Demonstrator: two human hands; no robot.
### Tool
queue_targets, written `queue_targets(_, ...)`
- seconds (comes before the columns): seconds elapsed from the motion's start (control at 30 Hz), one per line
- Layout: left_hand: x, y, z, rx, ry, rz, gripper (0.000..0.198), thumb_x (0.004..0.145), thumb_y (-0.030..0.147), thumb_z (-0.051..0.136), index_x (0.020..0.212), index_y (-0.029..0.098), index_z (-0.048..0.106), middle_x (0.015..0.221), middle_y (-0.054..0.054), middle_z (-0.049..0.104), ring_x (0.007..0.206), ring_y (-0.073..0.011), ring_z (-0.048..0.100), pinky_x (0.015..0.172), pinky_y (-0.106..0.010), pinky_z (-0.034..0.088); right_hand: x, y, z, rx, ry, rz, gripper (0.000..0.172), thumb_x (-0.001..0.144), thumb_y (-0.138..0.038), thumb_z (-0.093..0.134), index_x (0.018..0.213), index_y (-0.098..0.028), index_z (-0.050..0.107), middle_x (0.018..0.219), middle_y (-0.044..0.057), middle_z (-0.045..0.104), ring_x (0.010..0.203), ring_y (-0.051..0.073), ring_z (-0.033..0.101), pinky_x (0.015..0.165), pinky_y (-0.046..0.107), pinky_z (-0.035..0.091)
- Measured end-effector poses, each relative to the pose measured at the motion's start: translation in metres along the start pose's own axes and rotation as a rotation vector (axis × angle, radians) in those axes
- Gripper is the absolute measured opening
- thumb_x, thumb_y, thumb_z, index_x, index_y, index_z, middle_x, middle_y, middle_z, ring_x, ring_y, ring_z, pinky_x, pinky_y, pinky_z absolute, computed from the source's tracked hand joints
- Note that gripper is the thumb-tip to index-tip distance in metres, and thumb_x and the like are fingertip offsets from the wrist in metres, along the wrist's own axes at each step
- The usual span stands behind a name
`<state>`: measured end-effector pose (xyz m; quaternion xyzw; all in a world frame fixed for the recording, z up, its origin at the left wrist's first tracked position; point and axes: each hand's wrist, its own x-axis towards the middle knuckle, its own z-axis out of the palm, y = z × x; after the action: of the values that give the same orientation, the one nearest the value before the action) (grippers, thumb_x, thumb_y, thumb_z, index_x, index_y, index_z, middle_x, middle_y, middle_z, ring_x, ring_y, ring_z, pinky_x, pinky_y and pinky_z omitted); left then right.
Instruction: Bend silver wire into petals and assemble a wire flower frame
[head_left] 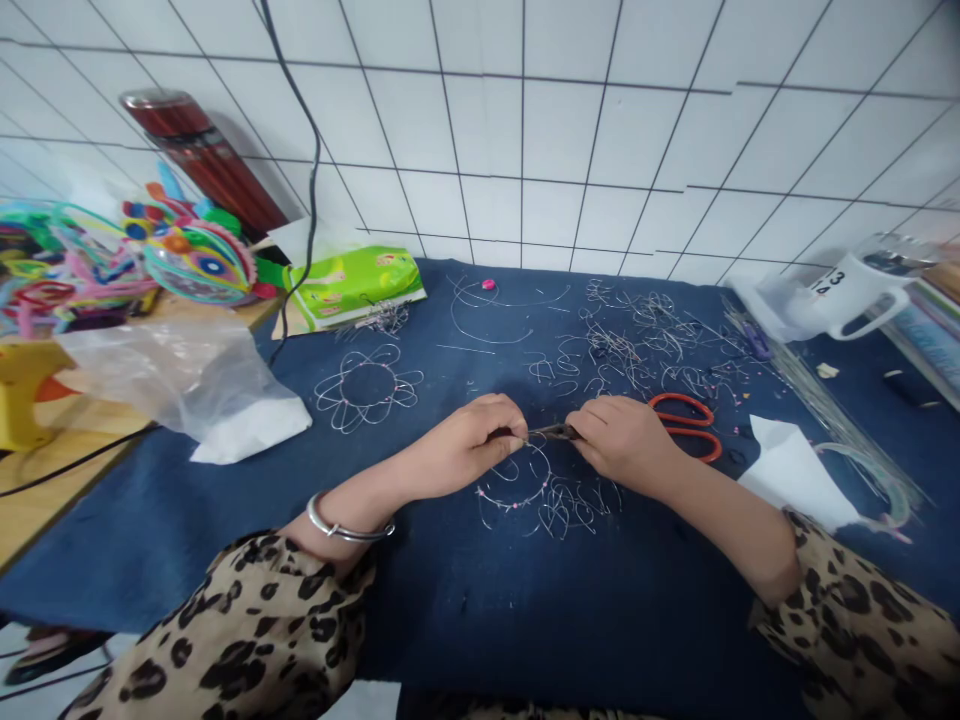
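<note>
My left hand pinches a thin wire ring strung with small pink beads, near its top. Closed around a pair of dark pliers is my right hand; the jaws point left and meet the wire by my left fingertips. Below the hands, the ring hangs or lies close to the cloth; I cannot tell which. Loose bent wire pieces lie right of it. Farther left, a flower-shaped wire piece with looped petals rests flat. Scissors with red handles lie just beyond my right hand.
Tangled wire scraps spread at the back right, near straight wires and a white mug. A green packet, plastic bag, yellow glue gun and red flask stand left. A black cable hangs there.
</note>
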<state>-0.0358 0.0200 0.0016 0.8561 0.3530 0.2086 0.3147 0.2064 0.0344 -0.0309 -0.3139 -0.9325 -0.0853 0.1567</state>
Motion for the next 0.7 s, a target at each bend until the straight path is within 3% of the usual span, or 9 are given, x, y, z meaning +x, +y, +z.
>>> queue_targets(0.2,-0.0006,-0.0001,0.0014,0.018,0.027,-0.008,0.011,0.087,0.010,0.045,0.085,0.016,0.054,0.089,-0.003,0.059,0.086,-0.0138,0.053,0.082,-0.030,0.043,-0.0001,-0.0044,-0.0010,0.057,-0.053,0.081,0.019,0.090,-0.026,0.046,0.086,-0.016,0.061,0.075,0.003,0.059,0.072,0.015,0.053,0.066,0.027,0.037)
queue_targets(0.7,-0.0004,-0.0002,0.0020,0.078,0.026,0.022,0.015,0.086,0.007,0.044,0.087,0.016,0.055,0.092,-0.005,0.060,0.090,-0.0156,0.054,0.086,-0.033,0.044,-0.0002,-0.0020,-0.0007,-0.026,-0.042,0.028,0.016,0.089,-0.025,0.048,0.084,-0.016,0.059,0.074,0.002,0.057,0.071,0.015,0.048,0.067,0.029,0.033)
